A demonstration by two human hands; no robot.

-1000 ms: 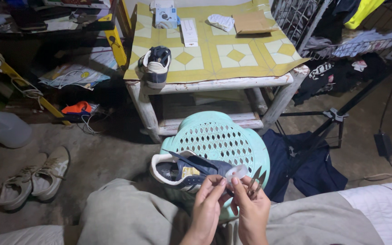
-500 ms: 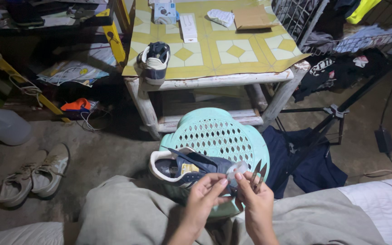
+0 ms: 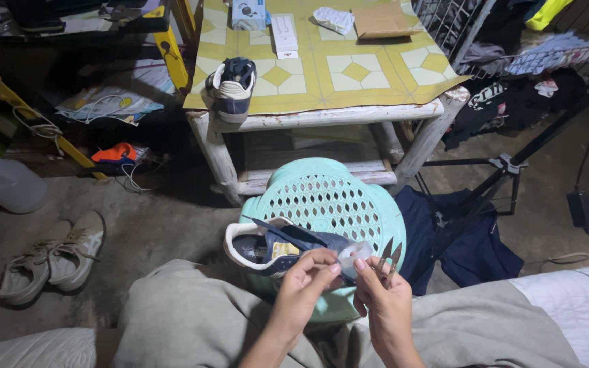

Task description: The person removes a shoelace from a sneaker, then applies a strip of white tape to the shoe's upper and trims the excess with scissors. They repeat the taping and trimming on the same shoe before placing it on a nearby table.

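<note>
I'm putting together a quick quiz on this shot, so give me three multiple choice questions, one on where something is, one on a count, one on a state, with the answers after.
1. Where is the navy shoe nearest the hands?
A. on the turquoise stool
B. on the concrete floor
C. inside the wire rack

2. How many beige sneakers lie on the floor at left?
A. one
B. two
C. four

3. How are the scissors in the right hand?
A. blades parted, pointing up
B. lying shut on the table
C. hanging from a hook

Answers:
1 A, it rests on the stool's perforated top.
2 B, a pair lies side by side.
3 A, two separate blade tips show above the fingers, while the left hand holds a small clear piece.
</note>
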